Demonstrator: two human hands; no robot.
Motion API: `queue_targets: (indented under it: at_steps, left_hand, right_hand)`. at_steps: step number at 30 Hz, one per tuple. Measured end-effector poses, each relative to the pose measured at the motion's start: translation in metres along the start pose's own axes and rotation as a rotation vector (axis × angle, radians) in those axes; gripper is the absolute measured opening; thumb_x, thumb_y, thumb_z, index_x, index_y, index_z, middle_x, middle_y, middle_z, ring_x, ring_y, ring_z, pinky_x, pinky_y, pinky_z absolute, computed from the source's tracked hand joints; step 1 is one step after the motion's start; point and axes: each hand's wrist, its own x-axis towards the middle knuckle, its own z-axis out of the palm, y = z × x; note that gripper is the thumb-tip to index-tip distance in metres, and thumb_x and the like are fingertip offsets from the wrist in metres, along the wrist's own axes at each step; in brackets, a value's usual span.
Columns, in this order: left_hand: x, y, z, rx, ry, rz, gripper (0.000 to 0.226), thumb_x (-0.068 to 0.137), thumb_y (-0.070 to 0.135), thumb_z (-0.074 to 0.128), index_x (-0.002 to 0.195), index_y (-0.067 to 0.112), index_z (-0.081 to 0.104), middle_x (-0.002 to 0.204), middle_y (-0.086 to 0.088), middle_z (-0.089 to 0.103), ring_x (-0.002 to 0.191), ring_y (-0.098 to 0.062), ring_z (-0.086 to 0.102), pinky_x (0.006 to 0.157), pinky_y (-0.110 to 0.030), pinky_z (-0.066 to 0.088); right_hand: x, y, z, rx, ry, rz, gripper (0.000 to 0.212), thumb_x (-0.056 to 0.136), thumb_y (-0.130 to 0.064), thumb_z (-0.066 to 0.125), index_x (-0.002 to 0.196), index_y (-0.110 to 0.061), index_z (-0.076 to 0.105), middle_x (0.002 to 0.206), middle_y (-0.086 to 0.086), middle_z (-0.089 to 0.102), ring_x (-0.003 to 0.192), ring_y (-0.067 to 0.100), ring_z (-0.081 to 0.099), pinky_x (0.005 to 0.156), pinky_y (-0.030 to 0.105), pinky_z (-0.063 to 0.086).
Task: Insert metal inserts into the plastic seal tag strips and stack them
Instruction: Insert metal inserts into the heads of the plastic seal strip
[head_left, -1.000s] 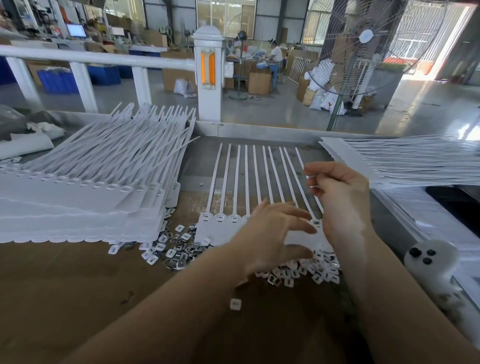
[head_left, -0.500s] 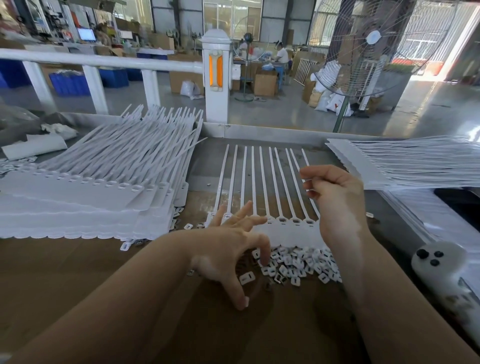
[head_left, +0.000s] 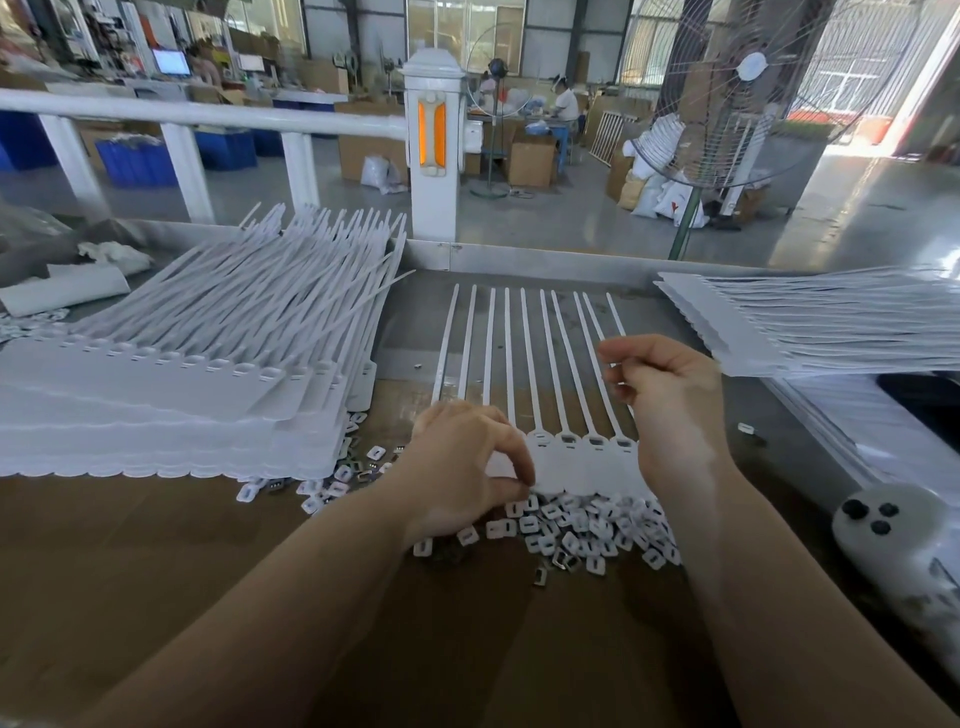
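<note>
Both hands curled: your left hand (head_left: 467, 467) pinches at the insert pile (head_left: 582, 525), right hand (head_left: 670, 400) hovers over the strip (head_left: 524, 364), contents unclear.

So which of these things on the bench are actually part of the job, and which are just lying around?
Part of the job:
- seal tag strip laid flat in the middle
- pile of metal inserts
- left stack of strips
- right stack of strips
- left hand, fingers pinched at the pile
- right hand, fingers curled

Just lying about:
- white device with dark buttons
- standing fan
- crumpled plastic
</note>
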Motion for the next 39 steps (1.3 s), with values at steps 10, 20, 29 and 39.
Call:
queue_targets:
  at_steps: [10, 20, 29, 39]
  left_hand:
    - [0.012, 0.014, 0.024, -0.019, -0.116, 0.083, 0.028, 0.074, 0.054, 0.066, 0.097, 0.038, 0.069, 0.088, 0.023, 0.048, 0.097, -0.005, 0.033, 0.101, -0.036, 0.011]
    - [0.018, 0.008, 0.024, -0.042, -0.061, 0.109, 0.014, 0.079, 0.042, 0.067, 0.092, 0.040, 0.070, 0.092, 0.022, 0.052, 0.109, -0.006, 0.039, 0.100, -0.027, 0.002]
    - [0.020, 0.020, 0.030, 0.040, -0.042, 0.126, 0.028, 0.076, 0.057, 0.063, 0.093, 0.037, 0.070, 0.097, 0.018, 0.057, 0.101, -0.003, 0.037, 0.107, -0.038, 0.006]
    - [0.018, 0.020, 0.037, 0.011, -0.068, 0.134, 0.024, 0.077, 0.054, 0.063, 0.094, 0.037, 0.068, 0.096, 0.020, 0.052, 0.099, -0.004, 0.034, 0.102, -0.033, 0.009]
  right_hand:
    - [-0.003, 0.022, 0.006, -0.079, 0.036, -0.067, 0.050, 0.086, 0.010, 0.041, 0.065, -0.025, 0.070, 0.061, -0.006, 0.059, 0.051, -0.004, 0.051, 0.050, 0.009, 0.043]
    - [-0.008, 0.032, 0.001, -0.118, 0.005, -0.119, 0.048, 0.086, 0.010, 0.042, 0.067, -0.025, 0.070, 0.060, -0.003, 0.058, 0.048, -0.001, 0.048, 0.046, 0.009, 0.039]
    - [-0.007, 0.031, -0.002, -0.079, 0.015, -0.103, 0.046, 0.084, 0.012, 0.041, 0.067, -0.021, 0.070, 0.059, -0.001, 0.059, 0.051, -0.001, 0.051, 0.051, 0.010, 0.042]
    - [-0.009, 0.029, -0.003, -0.113, -0.001, -0.095, 0.049, 0.085, 0.011, 0.042, 0.065, -0.025, 0.069, 0.058, -0.005, 0.058, 0.052, 0.000, 0.051, 0.050, 0.012, 0.043]
